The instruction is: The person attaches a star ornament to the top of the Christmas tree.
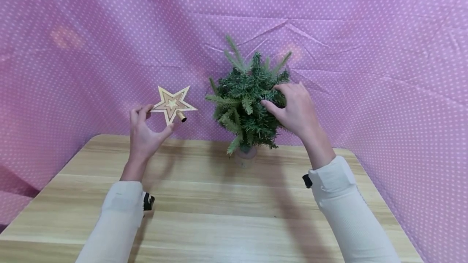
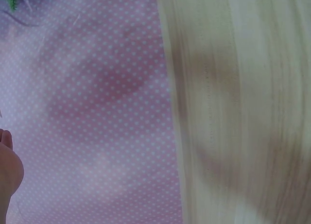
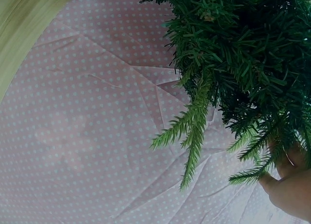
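Observation:
A gold five-pointed star tree topper with a short tube at its back is up off the table on the left. My left hand holds it, fingers at its left point and thumb at its lower one. In the left wrist view only part of the left hand shows at the edge. A small green Christmas tree stands upright at the table's back. My right hand grips foliage on its right side. Branches partly hide the right fingers in the right wrist view, where the tree fills the upper right.
The tree's pale round base rests on the light wooden table close to its back edge. Pink cloth with white dots hangs behind the table and along both sides. Each white sleeve has a dark wrist device at its cuff.

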`<action>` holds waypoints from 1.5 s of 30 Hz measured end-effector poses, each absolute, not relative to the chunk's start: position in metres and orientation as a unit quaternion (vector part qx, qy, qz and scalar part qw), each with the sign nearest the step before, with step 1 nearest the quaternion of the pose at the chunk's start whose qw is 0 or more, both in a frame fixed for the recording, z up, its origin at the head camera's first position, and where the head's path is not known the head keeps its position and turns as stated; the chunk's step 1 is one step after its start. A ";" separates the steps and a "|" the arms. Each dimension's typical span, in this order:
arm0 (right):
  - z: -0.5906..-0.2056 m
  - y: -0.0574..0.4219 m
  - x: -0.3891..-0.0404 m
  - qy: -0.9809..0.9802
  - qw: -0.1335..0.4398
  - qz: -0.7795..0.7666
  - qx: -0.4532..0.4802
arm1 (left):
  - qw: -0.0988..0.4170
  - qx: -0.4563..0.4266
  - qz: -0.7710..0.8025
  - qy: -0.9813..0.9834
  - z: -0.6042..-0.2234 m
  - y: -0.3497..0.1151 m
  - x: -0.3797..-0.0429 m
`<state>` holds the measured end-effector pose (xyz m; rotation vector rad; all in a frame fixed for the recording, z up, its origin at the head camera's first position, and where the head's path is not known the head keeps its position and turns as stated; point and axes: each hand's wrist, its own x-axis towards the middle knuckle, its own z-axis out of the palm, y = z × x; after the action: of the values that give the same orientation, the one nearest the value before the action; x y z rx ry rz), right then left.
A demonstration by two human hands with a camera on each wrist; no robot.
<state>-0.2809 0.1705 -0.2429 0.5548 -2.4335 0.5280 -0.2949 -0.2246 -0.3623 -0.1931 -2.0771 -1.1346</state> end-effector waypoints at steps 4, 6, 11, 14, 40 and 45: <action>-0.244 0.170 -0.281 -0.913 0.292 0.197 0.208 | 0.383 -0.073 -0.446 -0.806 -0.359 -0.222 -0.294; -0.244 0.170 -0.281 -0.912 0.293 0.196 0.208 | 0.390 -0.074 -0.446 -0.802 -0.357 -0.221 -0.294; -0.245 0.171 -0.281 -0.910 0.299 0.199 0.209 | 0.404 -0.079 -0.440 -0.798 -0.352 -0.218 -0.294; -0.246 0.171 -0.281 -0.908 0.301 0.199 0.210 | 0.411 -0.085 -0.438 -0.795 -0.351 -0.216 -0.294; -0.249 0.171 -0.279 -0.908 0.305 0.202 0.204 | 0.441 -0.098 -0.433 -0.780 -0.338 -0.206 -0.297; -0.249 0.170 -0.279 -0.910 0.303 0.202 0.200 | 0.444 -0.106 -0.430 -0.779 -0.333 -0.204 -0.298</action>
<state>-0.2788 0.1702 -0.2488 0.5311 -2.4114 0.5366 -0.2977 -0.2042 -0.3329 -0.2624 -1.9305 -1.0672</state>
